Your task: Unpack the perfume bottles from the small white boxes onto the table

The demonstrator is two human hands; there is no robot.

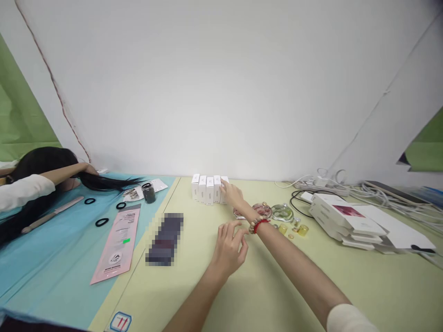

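Five upright white boxes (pixel 209 191) are lined up before the wall (pixel 221 92); the rightmost is touched by the right hand (pixel 233 194), though whether gripped cannot be told. The left hand (pixel 227 249) is held apart, fingers loosely parted. Yellow tabletop (pixel 194 240) is exposed between it and the row; three black rings (pixel 100 225) are laid on blue sheeting (pixel 51 258).

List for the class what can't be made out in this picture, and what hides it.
All in the head view:
Right hand: its back hides whether it holds the rightmost white box.
Leftmost reddish item: partly hidden behind the right wrist.
Dark item: its details are lost to pixelation.
Pink packet: fine print too small to read.
Right sleeve: cut off by the bottom edge.
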